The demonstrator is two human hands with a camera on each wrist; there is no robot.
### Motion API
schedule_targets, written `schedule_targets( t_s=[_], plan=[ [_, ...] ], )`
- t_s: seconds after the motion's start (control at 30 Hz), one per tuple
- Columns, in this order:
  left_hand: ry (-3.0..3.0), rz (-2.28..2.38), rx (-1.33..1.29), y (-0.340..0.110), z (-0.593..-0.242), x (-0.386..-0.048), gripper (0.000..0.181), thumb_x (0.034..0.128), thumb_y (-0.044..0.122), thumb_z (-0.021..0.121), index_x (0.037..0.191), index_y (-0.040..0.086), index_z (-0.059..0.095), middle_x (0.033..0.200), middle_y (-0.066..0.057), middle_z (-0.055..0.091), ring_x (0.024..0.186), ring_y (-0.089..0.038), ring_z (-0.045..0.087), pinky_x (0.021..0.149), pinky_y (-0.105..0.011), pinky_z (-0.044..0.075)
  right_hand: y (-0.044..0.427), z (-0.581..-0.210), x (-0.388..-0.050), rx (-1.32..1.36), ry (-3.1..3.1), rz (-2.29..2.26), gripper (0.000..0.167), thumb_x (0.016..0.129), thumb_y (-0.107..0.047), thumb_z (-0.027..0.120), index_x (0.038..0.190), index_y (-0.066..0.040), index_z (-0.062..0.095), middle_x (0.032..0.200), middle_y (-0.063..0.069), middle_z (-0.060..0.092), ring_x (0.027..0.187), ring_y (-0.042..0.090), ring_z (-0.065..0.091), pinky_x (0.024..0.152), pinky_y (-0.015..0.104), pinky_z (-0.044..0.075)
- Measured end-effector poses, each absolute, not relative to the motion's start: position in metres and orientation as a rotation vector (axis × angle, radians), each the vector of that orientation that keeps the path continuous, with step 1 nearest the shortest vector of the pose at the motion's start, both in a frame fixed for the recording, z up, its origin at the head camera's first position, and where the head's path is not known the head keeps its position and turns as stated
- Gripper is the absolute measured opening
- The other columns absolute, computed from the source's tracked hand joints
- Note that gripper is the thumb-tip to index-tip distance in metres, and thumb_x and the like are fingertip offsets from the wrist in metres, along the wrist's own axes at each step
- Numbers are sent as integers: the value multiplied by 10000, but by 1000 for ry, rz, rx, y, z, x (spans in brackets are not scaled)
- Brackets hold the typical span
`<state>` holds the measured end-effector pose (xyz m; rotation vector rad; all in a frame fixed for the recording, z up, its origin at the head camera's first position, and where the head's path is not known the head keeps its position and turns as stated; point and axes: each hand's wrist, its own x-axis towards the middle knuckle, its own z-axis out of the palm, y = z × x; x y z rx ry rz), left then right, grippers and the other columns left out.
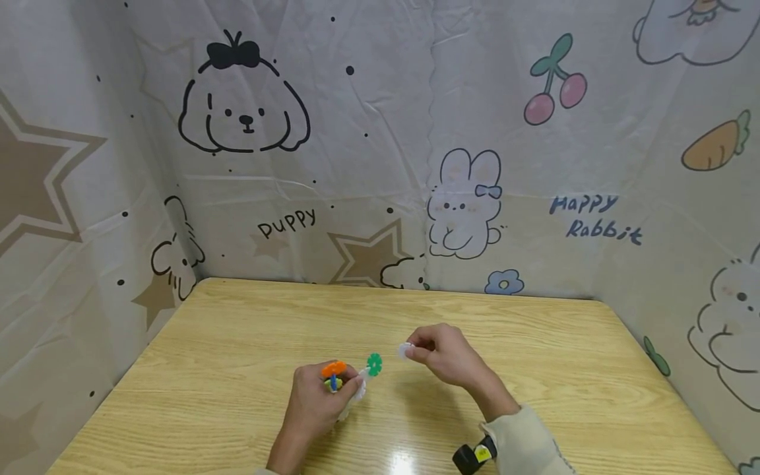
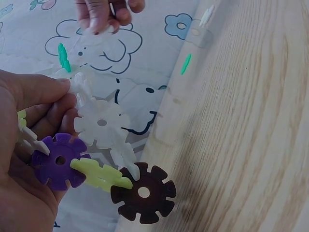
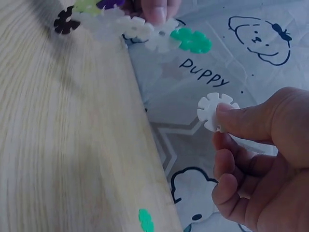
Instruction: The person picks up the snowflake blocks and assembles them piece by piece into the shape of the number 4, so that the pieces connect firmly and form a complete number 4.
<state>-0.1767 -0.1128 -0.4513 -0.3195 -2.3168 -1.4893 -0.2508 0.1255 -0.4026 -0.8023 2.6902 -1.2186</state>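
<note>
My left hand point(image 1: 315, 402) grips a joined chain of notched snowflake discs above the table. An orange disc point(image 1: 334, 369) stands up over its fingers, and a green disc point(image 1: 374, 364) sits at the end towards my right hand. In the left wrist view, white point(image 2: 87, 123), purple point(image 2: 48, 166), yellow-green point(image 2: 99, 175) and dark brown point(image 2: 161, 193) discs slot together edge to edge. My right hand point(image 1: 448, 356) pinches a single white snowflake disc point(image 3: 207, 113) between thumb and fingers, apart from the chain. The palm hides part of the chain.
Beneath both hands lies a glossy wood-grain table point(image 1: 237, 323). A printed cloth point(image 1: 368, 152) with cartoon animals hangs behind and at the sides. Near the front edge a black device point(image 1: 469, 458) is at my right sleeve point(image 1: 525, 439). Green shapes on the tabletop look like reflections.
</note>
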Motion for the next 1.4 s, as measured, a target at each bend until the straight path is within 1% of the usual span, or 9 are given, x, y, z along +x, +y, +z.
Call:
schedule_targets(
  t_s=[0.1, 0.37, 0.53, 0.7, 1.1, 1.23, 1.4],
  plan=[
    [-2312, -1491, -330, -112, -451, -177, 101, 837, 77, 814, 774, 137, 764, 766, 118, 712, 738, -91, 661, 709, -286, 544, 123, -400, -249, -825, 2677, -1242, 98, 953, -126, 686, 864, -115, 728, 768, -57, 622, 711, 149, 522, 598, 290, 433],
    [-2329, -1502, -346, -112, -452, -177, 97, 837, 82, 816, 776, 138, 765, 766, 125, 712, 745, -91, 664, 727, -292, 545, 117, -393, -246, -885, 2653, -1278, 103, 958, -156, 686, 880, -113, 738, 796, -75, 646, 745, 144, 560, 641, 312, 466],
    [-2339, -1491, -352, -112, -452, -177, 91, 838, 86, 815, 780, 137, 766, 771, 121, 716, 751, -88, 670, 728, -292, 547, 115, -389, -244, -926, 2647, -1277, 102, 960, -143, 682, 897, -91, 743, 802, -79, 650, 746, 140, 566, 650, 309, 476],
    [-2334, -1505, -357, -113, -452, -177, 88, 840, 89, 814, 781, 134, 766, 776, 111, 719, 746, -92, 668, 721, -290, 546, 112, -387, -243, -961, 2638, -1295, 91, 953, -129, 687, 889, -103, 747, 795, -84, 654, 741, 129, 576, 652, 304, 484],
    [-2318, -1523, -377, -111, -450, -176, 97, 836, 73, 811, 773, 128, 761, 770, 93, 718, 682, -81, 630, 659, -268, 538, 105, -388, -241, -997, 2597, -1285, 84, 941, -110, 697, 872, -114, 744, 790, -75, 658, 708, 123, 552, 621, 284, 470],
    [-2308, -1497, -388, -111, -450, -177, 117, 825, 51, 811, 762, 134, 758, 759, 102, 714, 653, -67, 608, 630, -260, 525, 104, -389, -241, -1006, 2617, -1277, 82, 936, -113, 703, 866, -116, 747, 783, -95, 652, 698, 112, 549, 608, 281, 468],
    [-2296, -1463, -396, -110, -452, -177, 150, 810, 24, 816, 755, 149, 753, 737, 125, 703, 617, -63, 584, 601, -259, 511, 102, -390, -239, -997, 2638, -1308, 73, 920, -101, 716, 861, -107, 759, 787, -89, 670, 690, 103, 565, 599, 275, 478]
  ],
)
